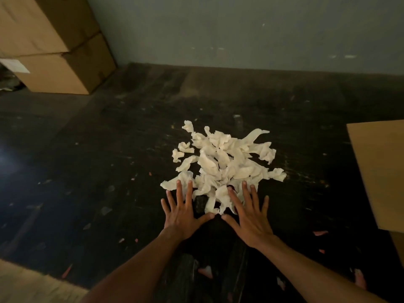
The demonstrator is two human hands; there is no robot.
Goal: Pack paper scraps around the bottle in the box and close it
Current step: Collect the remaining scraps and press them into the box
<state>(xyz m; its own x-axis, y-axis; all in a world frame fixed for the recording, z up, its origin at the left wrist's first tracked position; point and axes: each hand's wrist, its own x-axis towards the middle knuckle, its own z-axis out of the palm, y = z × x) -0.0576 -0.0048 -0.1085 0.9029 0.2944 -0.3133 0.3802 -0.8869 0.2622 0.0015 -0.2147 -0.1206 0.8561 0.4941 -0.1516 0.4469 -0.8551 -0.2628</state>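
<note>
A loose heap of white paper scraps [225, 162] lies on the dark table [87, 171], a little right of centre. My left hand [181, 212] is spread flat, fingers apart, its fingertips touching the heap's near left edge. My right hand [249, 215] is spread the same way at the heap's near right edge. Both thumbs point inward and almost meet below the scraps. Neither hand holds anything. A brown cardboard flap [380, 171] of a box juts in at the right edge. No bottle is visible.
Two stacked cardboard boxes [54, 47] stand at the far left corner against the grey wall. Small paper bits and pink flecks [320, 232] are scattered over the table. A pale surface [26, 285] shows at the bottom left.
</note>
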